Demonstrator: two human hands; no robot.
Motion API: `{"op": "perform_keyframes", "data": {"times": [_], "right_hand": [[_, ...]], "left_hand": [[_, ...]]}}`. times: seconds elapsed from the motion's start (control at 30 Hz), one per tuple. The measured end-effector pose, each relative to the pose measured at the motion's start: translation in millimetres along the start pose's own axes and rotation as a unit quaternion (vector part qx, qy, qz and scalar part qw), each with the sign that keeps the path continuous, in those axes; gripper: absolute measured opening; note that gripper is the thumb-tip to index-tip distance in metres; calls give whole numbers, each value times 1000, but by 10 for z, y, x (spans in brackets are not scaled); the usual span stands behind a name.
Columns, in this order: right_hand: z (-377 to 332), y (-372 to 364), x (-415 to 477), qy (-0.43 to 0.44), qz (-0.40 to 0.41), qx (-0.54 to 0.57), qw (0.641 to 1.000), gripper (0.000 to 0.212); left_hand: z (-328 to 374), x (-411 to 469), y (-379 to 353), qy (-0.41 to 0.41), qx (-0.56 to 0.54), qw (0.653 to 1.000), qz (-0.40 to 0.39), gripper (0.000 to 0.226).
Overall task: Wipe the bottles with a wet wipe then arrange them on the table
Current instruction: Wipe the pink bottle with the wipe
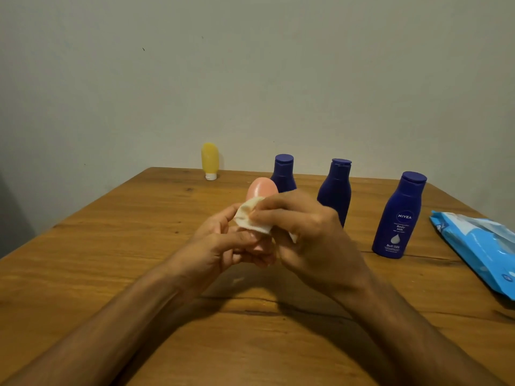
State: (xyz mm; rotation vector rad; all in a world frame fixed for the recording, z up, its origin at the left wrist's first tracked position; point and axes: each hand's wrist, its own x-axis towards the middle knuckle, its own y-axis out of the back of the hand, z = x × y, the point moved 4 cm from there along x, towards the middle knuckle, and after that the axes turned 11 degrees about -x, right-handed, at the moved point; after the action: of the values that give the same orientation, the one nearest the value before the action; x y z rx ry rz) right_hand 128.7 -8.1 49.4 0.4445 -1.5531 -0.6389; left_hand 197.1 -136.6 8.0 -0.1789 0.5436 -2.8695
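Note:
My left hand (223,243) grips the lower end of a small pink bottle (262,189) held above the middle of the wooden table (111,260); its rounded top pokes up behind my fingers. My right hand (312,235) presses a folded white wet wipe (250,215) against the bottle's side. Three dark blue bottles stand upright behind: one (283,174) at the back, one (335,190) in the middle, one with a label (398,215) at the right. A yellow bottle (209,160) stands on its white cap at the table's far edge.
A blue wet-wipe pack (479,246) lies at the table's right edge. A plain wall rises right behind the table's far edge. A crack runs across the tabletop below my hands.

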Motion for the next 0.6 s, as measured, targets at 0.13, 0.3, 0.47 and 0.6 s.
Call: {"op": "perform_keyframes", "data": {"times": [0.13,0.3,0.47,0.6], "right_hand": [[9,30,19,-12,36,-60,997,33],[14,44,16,-52,21,-102,993,30],[-156,-9,32,51,-41,-81,995,30],[-49,33,30,-2,-18,-93,996,28]], "left_hand": [[7,-13,22,23,41,999,-25,64],[-15,16,-4,22,38,998,-38,63],[42,15,33,-23,12,1000,6,58],[-5,16,10,4,16,1000,-22,61]]}}
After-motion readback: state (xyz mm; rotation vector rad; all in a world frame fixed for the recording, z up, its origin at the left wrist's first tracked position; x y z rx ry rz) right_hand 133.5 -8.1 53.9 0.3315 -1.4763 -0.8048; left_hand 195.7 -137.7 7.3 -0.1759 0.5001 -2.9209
